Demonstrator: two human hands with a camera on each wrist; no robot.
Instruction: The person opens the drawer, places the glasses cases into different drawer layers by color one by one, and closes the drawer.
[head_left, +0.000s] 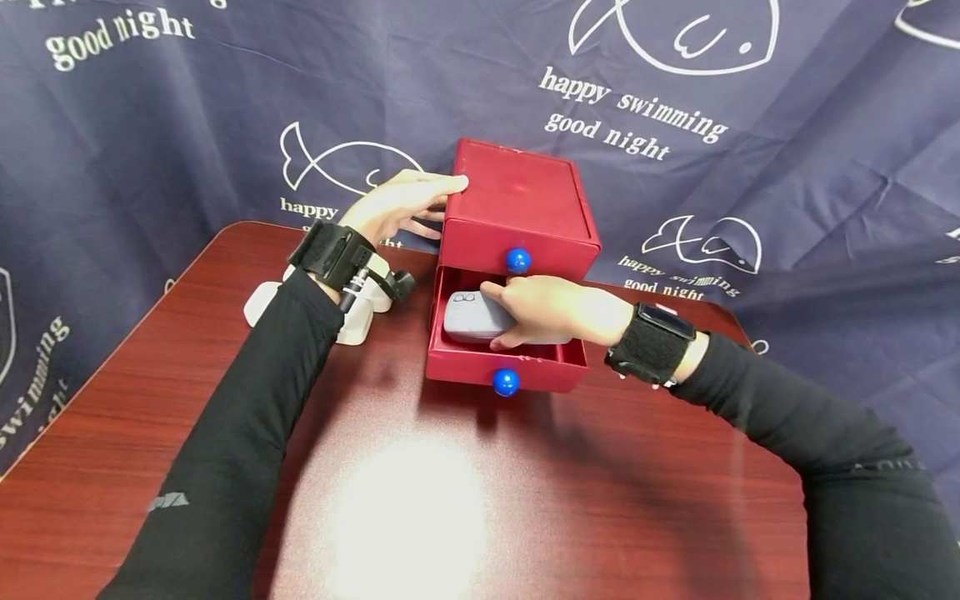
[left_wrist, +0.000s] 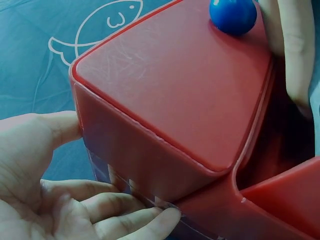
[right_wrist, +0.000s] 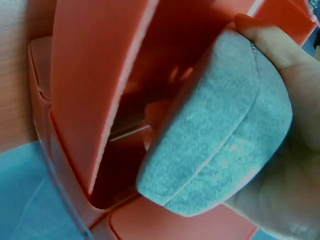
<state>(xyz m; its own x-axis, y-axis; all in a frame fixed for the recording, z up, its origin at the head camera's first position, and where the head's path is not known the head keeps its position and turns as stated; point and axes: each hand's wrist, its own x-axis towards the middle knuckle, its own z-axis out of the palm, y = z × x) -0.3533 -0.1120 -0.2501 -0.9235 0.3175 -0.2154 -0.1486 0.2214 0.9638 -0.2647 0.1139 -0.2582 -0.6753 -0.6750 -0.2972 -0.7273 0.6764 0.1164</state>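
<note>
Grey case (head_left: 474, 317) inside open lower drawer (head_left: 504, 360) of red box (head_left: 517, 208), long axis across drawer. I see right hand (head_left: 551, 310) closest, fingers curled round case's right end. Left hand (head_left: 397, 204) on box's left wall, fingers straight, bracing. White object (head_left: 352, 321) left of box.

The dark blue cloth (head_left: 787, 192) hung behind the bench carried white lettering beside fish outlines. At top left "good night" could be read. Right of the red box (head_left: 517, 208), the words "happy swimming good night" stood in two lines under a fish drawing. Left of the box, "happy" showed beneath another fish, the rest hidden by the arm. At the far left edge, "swimming" ran slantwise. The grey case (head_left: 474, 315) bore a small dark mark, too small to read.
</note>
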